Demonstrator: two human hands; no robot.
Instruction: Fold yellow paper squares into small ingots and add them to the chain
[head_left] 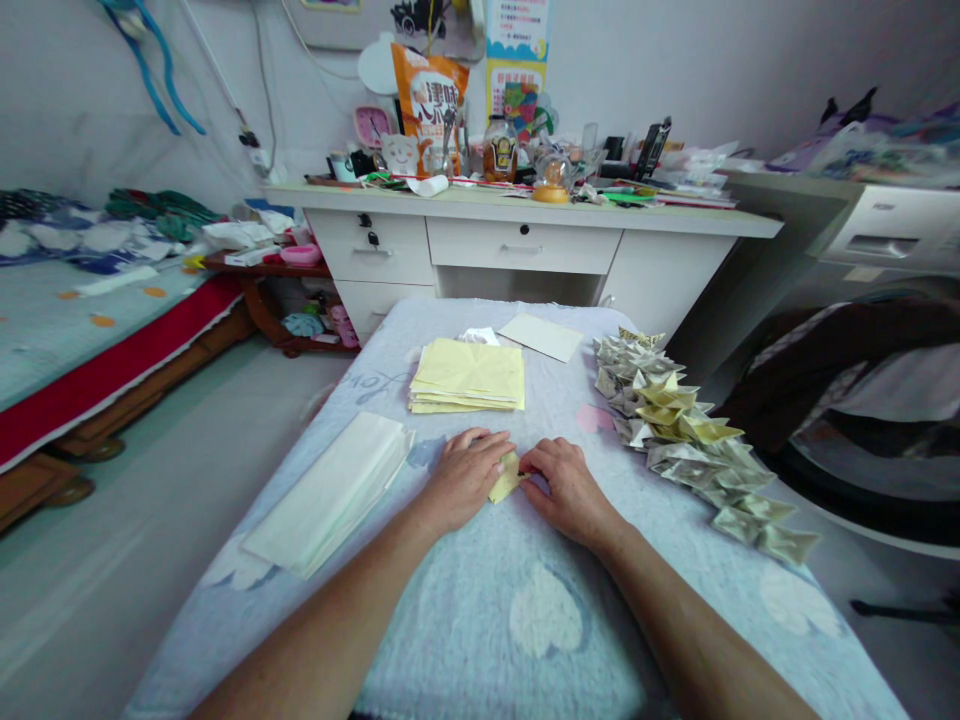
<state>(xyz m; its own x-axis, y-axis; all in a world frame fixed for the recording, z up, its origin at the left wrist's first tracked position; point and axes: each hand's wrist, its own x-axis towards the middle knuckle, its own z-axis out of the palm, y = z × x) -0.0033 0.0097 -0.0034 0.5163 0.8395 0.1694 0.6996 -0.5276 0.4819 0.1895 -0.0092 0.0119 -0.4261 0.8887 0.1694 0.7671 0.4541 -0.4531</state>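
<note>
A small folded piece of yellow paper (pixel 505 480) lies on the cloth-covered table between my hands. My left hand (pixel 471 475) rests on its left side with the fingers stretched flat. The curled fingers of my right hand (pixel 562 485) pinch its right edge. Just beyond my hands sits a stack of yellow paper sheets (pixel 469 372). On the left is a long bundle of folded whitish paper (pixel 334 490). Rows of folded paper pieces (pixel 679 420), silvery-grey and yellow with pointed tips, run along the right side of the table.
A pale card (pixel 541 336) lies at the table's far end. Behind it stands a white desk (pixel 517 245) crowded with a snack bag (pixel 431 105), a jar (pixel 499 150) and small items. A bed (pixel 112 330) is at left, a washing machine (pixel 847 350) at right.
</note>
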